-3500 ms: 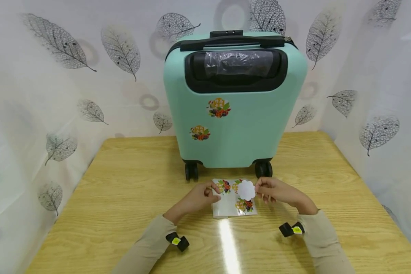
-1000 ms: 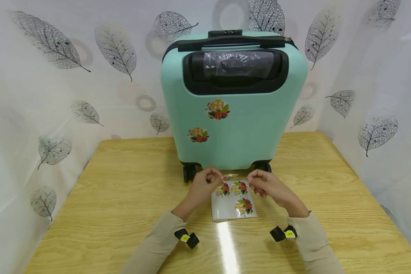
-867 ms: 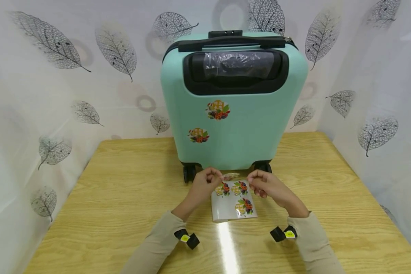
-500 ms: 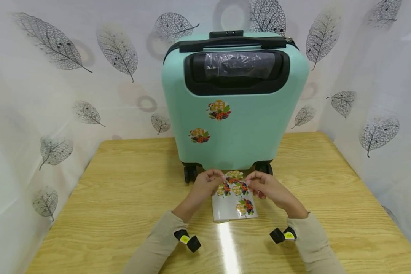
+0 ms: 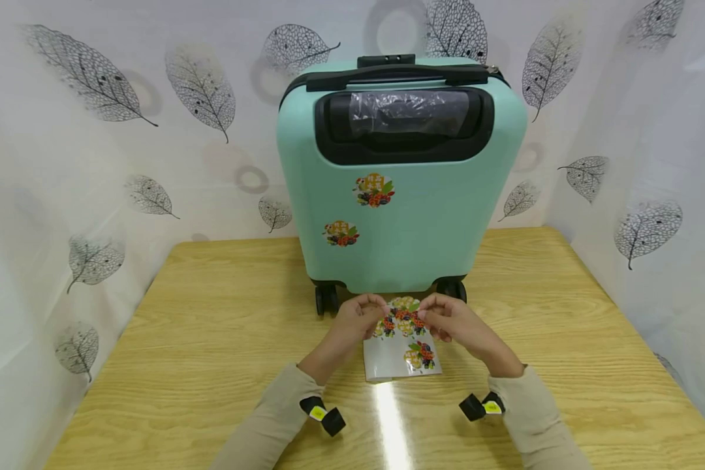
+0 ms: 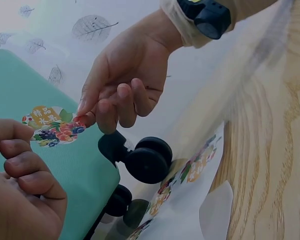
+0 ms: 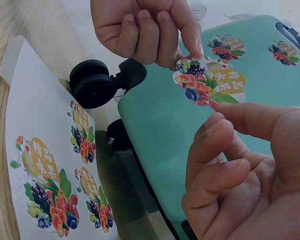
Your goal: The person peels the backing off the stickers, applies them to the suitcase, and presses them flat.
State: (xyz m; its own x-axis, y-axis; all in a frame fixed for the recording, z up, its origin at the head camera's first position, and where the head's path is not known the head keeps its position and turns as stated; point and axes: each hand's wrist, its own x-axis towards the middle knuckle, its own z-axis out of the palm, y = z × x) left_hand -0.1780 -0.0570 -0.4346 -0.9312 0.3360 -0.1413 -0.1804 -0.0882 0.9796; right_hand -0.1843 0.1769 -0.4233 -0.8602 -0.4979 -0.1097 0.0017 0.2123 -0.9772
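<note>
Between the two hands is a scalloped round fruit sticker [image 5: 404, 304], its printed face turned to the head camera. My left hand [image 5: 355, 323] pinches its left edge between thumb and index finger. The right hand [image 5: 455, 325] pinches the opposite edge. In the right wrist view the sticker [image 7: 210, 82] shows lettering, grapes and berries, held above the sheet. Below lies a white sticker sheet [image 5: 384, 358] with several fruit stickers on it and a bare area at its lower left. Just behind the hands stands a mint-green suitcase [image 5: 429, 228] bearing two like stickers.
The suitcase stands on black wheels [image 5: 327, 299] on a wooden table [image 5: 235, 313]. Its black handle recess [image 5: 405, 147] is partly wrapped in clear plastic. A leaf-patterned curtain [image 5: 211, 163] surrounds the table's back and sides. The sheet's near edge [image 6: 217, 210] curls up.
Earlier the right hand alone held the sticker, white back showing, over the sheet. Then both hands held it nearly edge-on; now it is tilted face up and the hands are slightly closer together.
</note>
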